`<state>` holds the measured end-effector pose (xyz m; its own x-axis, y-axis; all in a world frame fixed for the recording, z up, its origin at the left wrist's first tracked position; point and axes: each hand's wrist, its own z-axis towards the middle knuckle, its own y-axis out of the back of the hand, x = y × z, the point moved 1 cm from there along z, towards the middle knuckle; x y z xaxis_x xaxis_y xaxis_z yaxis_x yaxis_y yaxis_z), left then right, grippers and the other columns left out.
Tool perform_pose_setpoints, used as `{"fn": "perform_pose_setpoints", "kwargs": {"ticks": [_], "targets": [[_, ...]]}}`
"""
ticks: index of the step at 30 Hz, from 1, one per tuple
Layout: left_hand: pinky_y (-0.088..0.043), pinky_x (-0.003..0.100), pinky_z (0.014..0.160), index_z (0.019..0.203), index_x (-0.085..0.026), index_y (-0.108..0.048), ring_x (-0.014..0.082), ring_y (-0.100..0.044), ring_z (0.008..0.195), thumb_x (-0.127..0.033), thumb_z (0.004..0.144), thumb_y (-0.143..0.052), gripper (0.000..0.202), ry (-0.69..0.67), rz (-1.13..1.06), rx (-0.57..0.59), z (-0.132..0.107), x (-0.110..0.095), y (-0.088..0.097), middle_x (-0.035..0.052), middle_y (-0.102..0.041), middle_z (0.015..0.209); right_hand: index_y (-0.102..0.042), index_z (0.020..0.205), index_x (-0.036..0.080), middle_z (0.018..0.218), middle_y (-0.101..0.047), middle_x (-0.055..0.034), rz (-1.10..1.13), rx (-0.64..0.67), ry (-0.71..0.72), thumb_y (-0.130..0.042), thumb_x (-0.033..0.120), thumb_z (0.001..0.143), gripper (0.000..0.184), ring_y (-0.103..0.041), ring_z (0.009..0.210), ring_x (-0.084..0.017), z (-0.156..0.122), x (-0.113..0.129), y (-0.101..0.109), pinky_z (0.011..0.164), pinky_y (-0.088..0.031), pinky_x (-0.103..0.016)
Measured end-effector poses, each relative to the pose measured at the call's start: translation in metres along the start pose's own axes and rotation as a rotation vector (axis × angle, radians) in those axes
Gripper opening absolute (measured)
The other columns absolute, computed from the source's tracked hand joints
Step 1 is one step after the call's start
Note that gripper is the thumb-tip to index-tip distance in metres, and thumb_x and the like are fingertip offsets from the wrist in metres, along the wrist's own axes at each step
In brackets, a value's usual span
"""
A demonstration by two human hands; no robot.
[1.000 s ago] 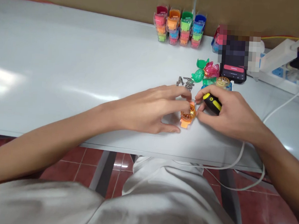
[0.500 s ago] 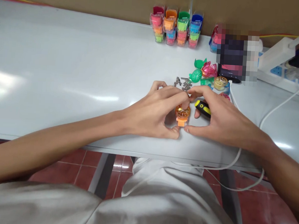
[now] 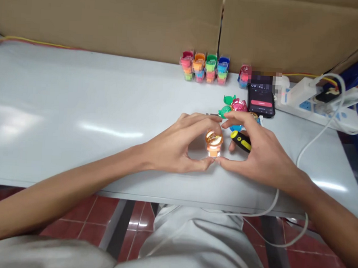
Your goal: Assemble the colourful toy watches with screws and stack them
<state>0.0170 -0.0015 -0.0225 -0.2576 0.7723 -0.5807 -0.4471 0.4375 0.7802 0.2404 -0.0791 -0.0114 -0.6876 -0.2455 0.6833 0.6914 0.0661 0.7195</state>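
An orange toy watch with a shiny round dial and a clear lower part is upright between my two hands at the table's front. My left hand grips it from the left, thumb at its lower end and curled fingers at its upper end. My right hand meets it from the other side, with thumb and forefinger near its two ends. Tucked in the right palm is a black and yellow tool handle; its working end is hidden. Green watch-shaped parts lie just beyond my fingers.
Stacks of coloured pieces stand along the cardboard wall. To the right are a phone and a white power strip. A white cable loops past my right wrist over the table's front edge.
The camera view has tilted up, so more of the wall shows and the phone screen is visible. Both hands stay around the toy watch, whose dial now catches bright glare.
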Motion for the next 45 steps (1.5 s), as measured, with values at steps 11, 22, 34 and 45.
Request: {"fn": "perform_pose_setpoints", "kwargs": {"ticks": [11, 22, 34, 45], "targets": [[-0.052, 0.037, 0.085, 0.119, -0.022, -0.059, 0.0273, -0.067, 0.100, -0.037, 0.072, -0.081, 0.054, -0.123, 0.322, -0.100, 0.123, 0.047, 0.044, 0.0085, -0.071, 0.114, -0.053, 0.131, 0.026, 0.096, -0.072, -0.0009, -0.041, 0.019, -0.168, -0.060, 0.032, 0.090, 0.041, -0.064, 0.078, -0.017, 0.005, -0.009, -0.008, 0.078, -0.043, -0.033], [-0.049, 0.041, 0.077, 0.114, -0.026, -0.065, 0.0266, -0.063, 0.087, -0.037, 0.073, -0.070, 0.043, -0.081, 0.401, 0.084, 0.226, 0.089, 0.036, 0.0089, -0.069, 0.103, -0.053, 0.131, 0.023, 0.084, -0.068, 0.0003, -0.171, 0.095, -0.058, -0.050, 0.034, 0.099, 0.034, -0.066, 0.078, -0.020, -0.006, -0.007, -0.024, 0.066, -0.031, -0.030], [-0.049, 0.048, 0.106, 0.132, -0.020, -0.066, 0.0270, -0.058, 0.117, -0.041, 0.089, -0.060, 0.048, -0.192, 0.455, 0.078, 0.227, 0.111, 0.030, 0.0123, -0.066, 0.129, -0.050, 0.135, 0.022, 0.086, -0.070, -0.0006, -0.197, 0.113, -0.058, -0.048, 0.035, 0.100, 0.037, -0.064, 0.074, -0.018, -0.004, -0.007, -0.023, 0.063, -0.027, -0.030], [-0.046, 0.045, 0.108, 0.140, -0.019, -0.059, 0.0271, -0.055, 0.126, -0.043, 0.091, -0.060, 0.054, -0.175, 0.412, 0.063, 0.221, 0.111, 0.030, 0.0123, -0.061, 0.137, -0.051, 0.135, 0.023, 0.085, -0.070, -0.0002, -0.207, 0.112, -0.056, -0.047, 0.036, 0.100, 0.038, -0.067, 0.075, -0.022, -0.004, -0.007, -0.023, 0.064, -0.036, -0.033]]}}
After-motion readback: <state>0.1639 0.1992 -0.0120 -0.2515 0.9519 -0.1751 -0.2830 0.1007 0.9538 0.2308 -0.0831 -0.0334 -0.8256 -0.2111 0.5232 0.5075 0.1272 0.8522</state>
